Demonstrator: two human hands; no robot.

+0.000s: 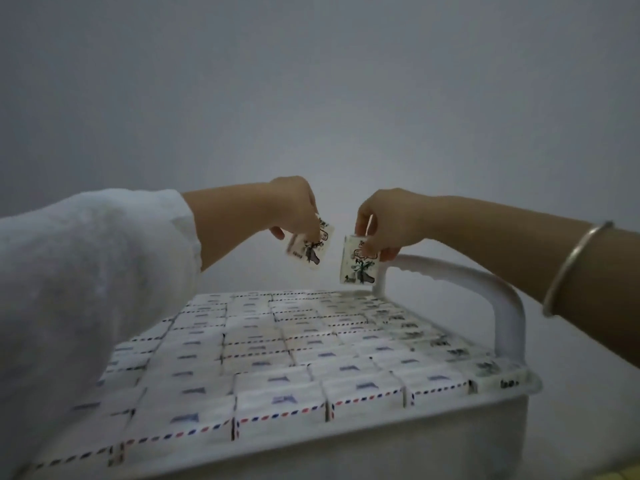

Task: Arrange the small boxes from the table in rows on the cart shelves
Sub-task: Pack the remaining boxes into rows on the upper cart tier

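Hanging above the far edge of the packed shelf, the left box is pinched by the left grip. The right grip pinches the top of the right box, just beside the handle.

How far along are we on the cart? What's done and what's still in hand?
Done: the top shelf looks packed edge to edge with rows of boxes. In hand: the left hand pinches the left-hand box and the right hand pinches the right-hand box, both above the far end near the handle. Left: placing these two. Anything beyond this shelf is out of view, so the remainder cannot be judged.
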